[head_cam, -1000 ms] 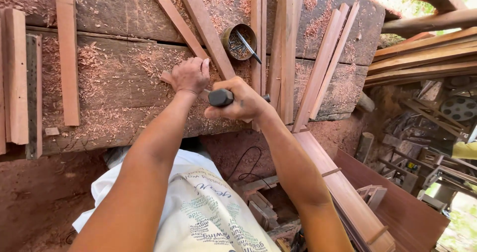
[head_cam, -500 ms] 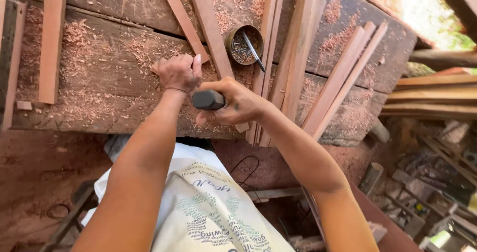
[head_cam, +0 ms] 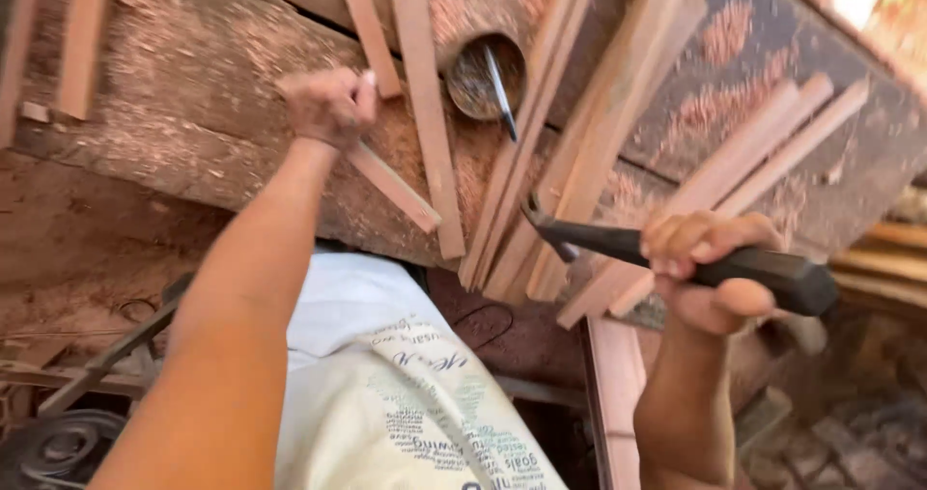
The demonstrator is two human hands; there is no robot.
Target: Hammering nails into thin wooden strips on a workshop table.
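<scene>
We see the right hand (head_cam: 710, 268) clenched around a black-handled hammer (head_cam: 666, 249) raised beside the workbench (head_cam: 183, 123), while the left hand (head_cam: 328, 104) presses a short wooden strip (head_cam: 391, 186) onto its sawdust-covered top

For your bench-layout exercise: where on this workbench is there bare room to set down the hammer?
Free: the shavings-strewn workbench between the far-left strips and the left hand. Crowded: around the nail tin and the slat bundles near the hammer.
</scene>
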